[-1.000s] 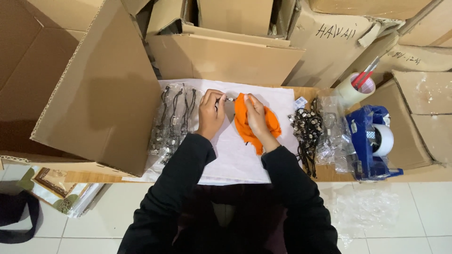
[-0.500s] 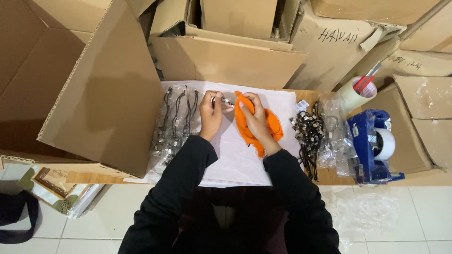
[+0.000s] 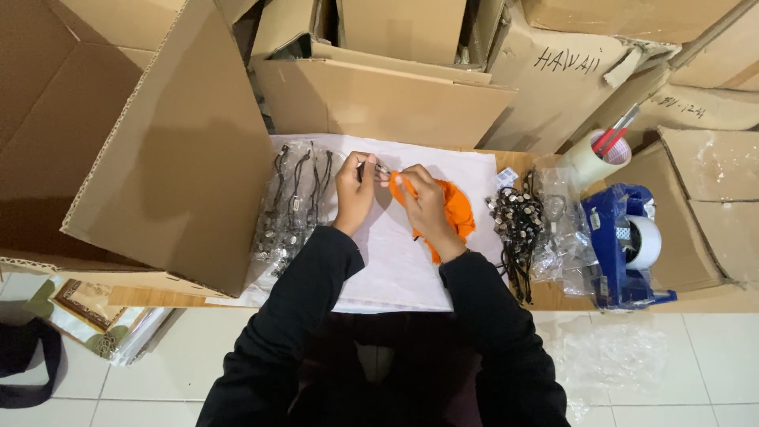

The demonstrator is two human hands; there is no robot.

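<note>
Left hand (image 3: 354, 192): now raised slightly, pinching a small dark trinket (image 3: 371, 168).
Right hand (image 3: 425, 207): gripping orange cloth (image 3: 452, 209), polishing continues mid-worktop.

Brown cardboard boxes (image 3: 371, 95) crowd the back – one large open flap (image 3: 174, 150) leans at left. A blue tape dispenser (image 3: 624, 245) sits at right, a black strap (image 3: 24, 360) on the white tiled floor (image 3: 672, 372).
</note>
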